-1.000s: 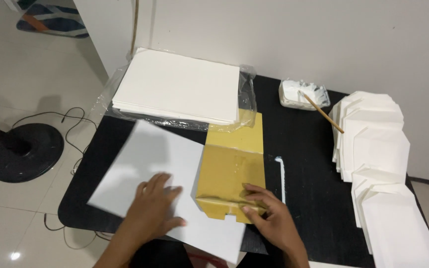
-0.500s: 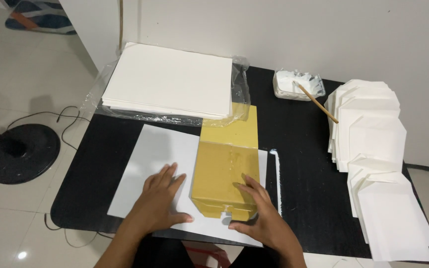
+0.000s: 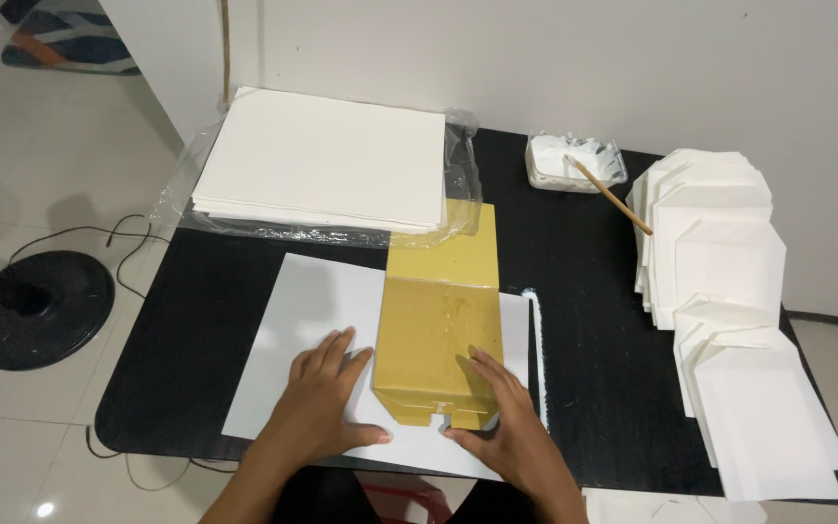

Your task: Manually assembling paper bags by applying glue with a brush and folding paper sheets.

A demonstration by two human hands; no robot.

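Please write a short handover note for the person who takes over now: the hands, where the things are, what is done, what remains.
Left hand: flat on the white sheet.
Right hand: pressing the lower edge of the yellow-brown template lying on that sheet.
Done: finished folded white envelopes piled at the right.
Left: this sheet is unfolded; the stack of blank sheets waits behind; the paste tray with stick stands apart.

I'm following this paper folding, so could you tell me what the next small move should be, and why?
Probably fold the sheet's left side over the template. The yellow cardboard template lies on the white sheet, the right hand presses its lower edge, and the left hand rests flat on the uncovered paper beside it.
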